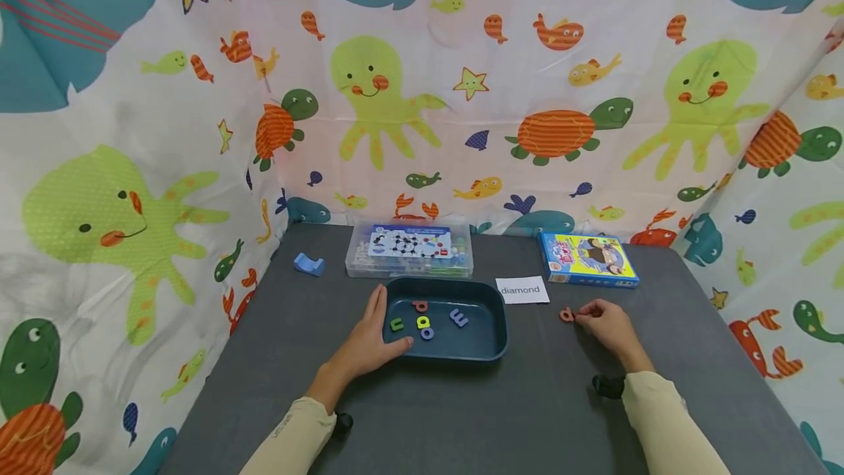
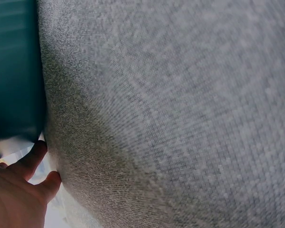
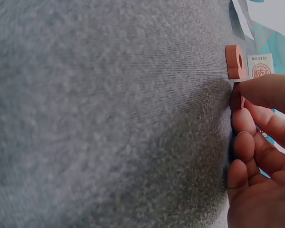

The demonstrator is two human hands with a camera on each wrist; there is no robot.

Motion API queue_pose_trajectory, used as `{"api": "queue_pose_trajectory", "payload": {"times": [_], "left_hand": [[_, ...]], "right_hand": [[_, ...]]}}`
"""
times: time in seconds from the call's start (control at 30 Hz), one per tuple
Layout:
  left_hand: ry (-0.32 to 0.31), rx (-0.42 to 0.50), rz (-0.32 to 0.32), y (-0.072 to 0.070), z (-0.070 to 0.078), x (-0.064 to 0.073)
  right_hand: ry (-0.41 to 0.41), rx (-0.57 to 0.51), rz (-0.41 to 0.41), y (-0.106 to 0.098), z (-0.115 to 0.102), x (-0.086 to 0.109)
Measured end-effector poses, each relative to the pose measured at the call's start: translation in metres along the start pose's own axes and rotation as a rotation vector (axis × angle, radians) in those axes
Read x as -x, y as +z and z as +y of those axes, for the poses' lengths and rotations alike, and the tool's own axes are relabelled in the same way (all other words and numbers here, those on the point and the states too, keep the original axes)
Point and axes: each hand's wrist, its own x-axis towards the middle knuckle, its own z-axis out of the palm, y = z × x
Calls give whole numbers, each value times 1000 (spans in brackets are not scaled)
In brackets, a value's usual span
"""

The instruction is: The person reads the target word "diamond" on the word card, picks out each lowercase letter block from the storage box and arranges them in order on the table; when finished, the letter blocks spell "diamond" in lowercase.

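The left hand (image 1: 376,339) holds the left end of a dark teal tray (image 1: 446,352), fingers along its outer side and thumb at the front rim. Inside lie several letters: an orange one (image 1: 420,306), a green n (image 1: 396,324), a yellow one (image 1: 423,322), a blue-purple o (image 1: 427,333) and a purple m (image 1: 458,318). To the right of the tray, the right hand (image 1: 608,325) pinches a small dark red piece (image 3: 236,96) between thumb and index finger, mostly hidden by them. Right beside it is an orange-red letter (image 3: 234,61) on the table.
A white card (image 1: 522,290) reading "diamond" lies beyond the tray's right corner. Behind stand a clear plastic case (image 1: 409,266) with a printed label and a blue-and-yellow box (image 1: 589,260). A light blue block (image 1: 308,264) sits at the back left. Patterned cloth (image 1: 422,130) hangs around the table.
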Motion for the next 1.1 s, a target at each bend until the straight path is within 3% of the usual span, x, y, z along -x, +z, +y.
{"api": "queue_pose_trajectory", "payload": {"times": [0.13,0.37,0.53,0.87,1.1], "left_hand": [[-3,-5,4,-1,-1,0],[-3,8,7,-1,-1,0],[-6,3,8,-2,-1,0],[-7,-13,3,-2,-2,1],[8,-1,2,-1,-2,0]], "right_hand": [[1,11,5,1,-2,1],[18,18,118,9,-5,5],[36,-19,144,12,-8,7],[107,-312,213,11,-22,19],[64,-473,225,10,-64,16]]}}
